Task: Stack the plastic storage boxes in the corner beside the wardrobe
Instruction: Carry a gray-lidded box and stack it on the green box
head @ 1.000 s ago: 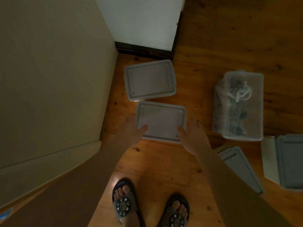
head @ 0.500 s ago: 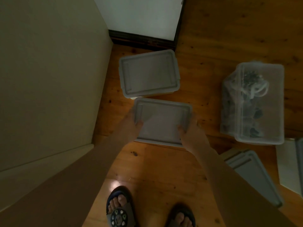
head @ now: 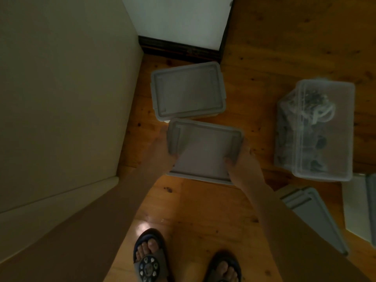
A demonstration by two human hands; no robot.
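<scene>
Grey-lidded box [head: 203, 149] was lifted nearer the camera than a second earlier, edging toward the corner box [head: 188, 91] beside the wardrobe [head: 61, 98]; stacking judged under way.
Left hand [head: 162, 153] and right hand [head: 242, 165] clasped its short sides, thumbs over the lid, arms reaching forward and down.
</scene>
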